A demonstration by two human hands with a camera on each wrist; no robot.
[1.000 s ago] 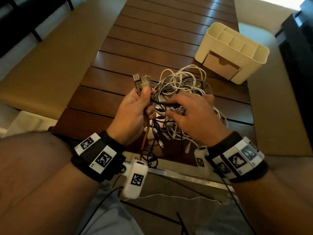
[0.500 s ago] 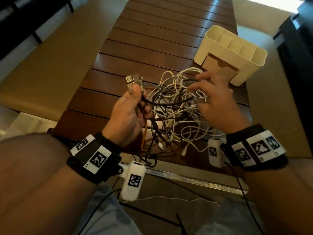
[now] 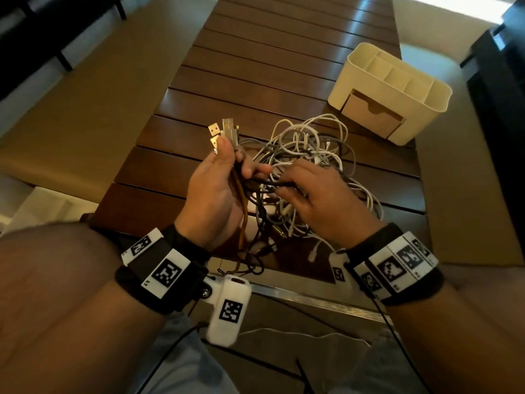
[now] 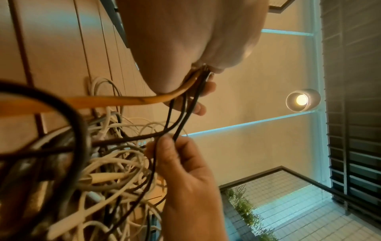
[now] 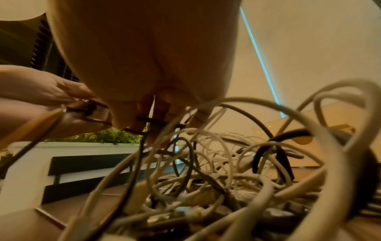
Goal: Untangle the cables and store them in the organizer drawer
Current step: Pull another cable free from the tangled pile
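Observation:
A tangle of white, grey and black cables [image 3: 309,155] lies on the dark slatted table [image 3: 255,66]. My left hand [image 3: 224,172] grips a bunch of cable ends, their USB plugs [image 3: 224,130] sticking up above the thumb; an orange cable [image 3: 241,211] hangs from it. My right hand [image 3: 289,183] pinches a black cable [image 3: 272,184] that runs to the left hand. In the left wrist view the right hand [image 4: 177,151] holds that black cable [image 4: 181,128]. The right wrist view shows the tangle [image 5: 226,171] close below. The cream organizer [image 3: 392,95] stands at the back right, its drawer [image 3: 369,113] slightly out.
The table's near edge has a metal strip [image 3: 312,300]. Tan floor [image 3: 99,95] lies on both sides of the table. A thin white cable [image 3: 298,332] trails across my lap below the edge.
My right hand has come back from the far side of the tangle toward the left hand and pinched the black cable. The left hand stays holding the plug bunch.

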